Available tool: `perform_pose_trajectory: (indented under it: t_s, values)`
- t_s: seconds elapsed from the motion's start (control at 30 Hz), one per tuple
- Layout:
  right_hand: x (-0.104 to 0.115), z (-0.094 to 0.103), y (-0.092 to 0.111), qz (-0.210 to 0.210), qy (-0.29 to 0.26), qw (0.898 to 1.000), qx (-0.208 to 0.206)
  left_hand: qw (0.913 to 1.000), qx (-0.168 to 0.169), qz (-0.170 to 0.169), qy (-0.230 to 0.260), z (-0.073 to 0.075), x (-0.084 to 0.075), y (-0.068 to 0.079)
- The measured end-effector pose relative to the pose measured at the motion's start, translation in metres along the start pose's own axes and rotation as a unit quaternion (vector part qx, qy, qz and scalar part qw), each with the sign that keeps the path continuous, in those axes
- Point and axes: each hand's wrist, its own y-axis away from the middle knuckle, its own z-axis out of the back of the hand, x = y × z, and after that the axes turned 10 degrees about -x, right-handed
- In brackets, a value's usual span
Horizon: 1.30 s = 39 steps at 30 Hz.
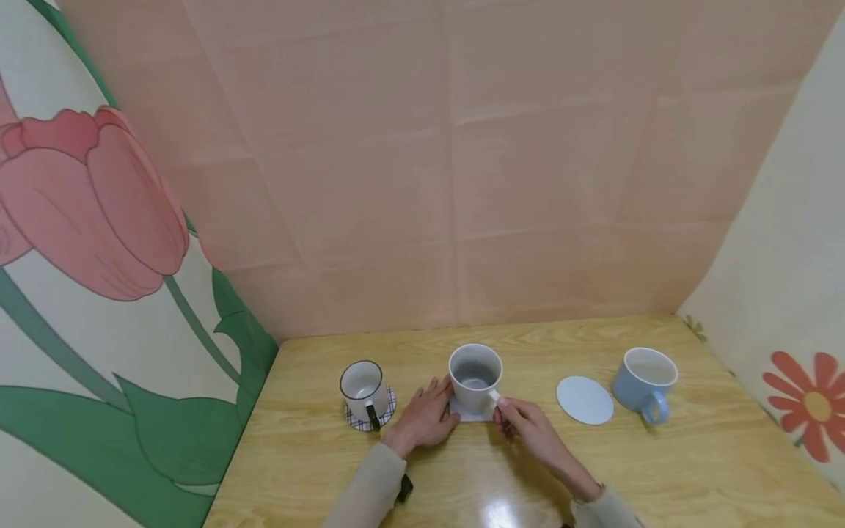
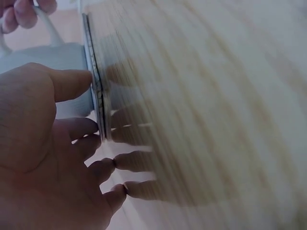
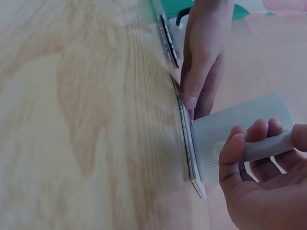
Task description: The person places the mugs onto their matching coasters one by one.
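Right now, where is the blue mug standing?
In the head view, the blue mug stands on the right side of the table, just right of the round pale coaster and farther right than the right hand.

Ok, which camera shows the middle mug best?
The head view: it shows nearly the whole mug from above, inside included. The right wrist view shows it side-on, with the right hand gripping its handle. The left wrist view catches only part of its side and handle, partly behind the left hand.
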Motion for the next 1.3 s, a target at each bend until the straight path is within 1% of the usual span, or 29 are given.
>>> perform_pose_trajectory:
  t_s: [0.13, 0.3, 0.47, 0.63, 0.7, 0.8, 0.9, 1.13, 1.3]
  values:
    - [-0.001, 0.0, 0.002, -0.001, -0.002, 1.0, 0.007, 1.0, -0.002, 0.0, 0.002, -0.001, -0.001, 0.002]
    - [-0.001, 0.002, 0.003, 0.009, 0.002, 1.0, 0.013, 1.0, -0.001, -0.001, -0.006, 0.0, -0.002, 0.003]
    - [0.002, 0.004, 0.001, 0.017, 0.023, 0.999, 0.019, 0.9999, 0.003, 0.0, -0.012, 0.001, 0.0, 0.002]
    - [0.009, 0.011, -0.001, 0.017, 0.05, 0.998, 0.043, 1.0, -0.003, -0.003, -0.003, 0.004, 0.0, 0.005]
    - [0.012, 0.014, -0.002, 0.014, 0.065, 0.997, 0.045, 0.9999, -0.007, -0.008, -0.002, 0.004, 0.0, 0.006]
    - [0.014, 0.017, -0.001, 0.009, 0.088, 0.995, 0.043, 0.9999, -0.008, -0.013, -0.002, 0.004, 0.0, 0.006]
    - [0.015, 0.018, 0.0, 0.015, 0.099, 0.994, 0.039, 0.9999, -0.006, -0.01, 0.002, 0.004, 0.001, 0.006]
    - [0.02, 0.025, 0.004, 0.031, 0.085, 0.995, 0.04, 1.0, 0.008, -0.005, 0.001, 0.009, 0.0, 0.007]
    - [0.024, 0.032, 0.005, 0.04, 0.101, 0.994, 0.026, 0.9999, 0.012, -0.002, -0.009, 0.012, -0.001, 0.008]
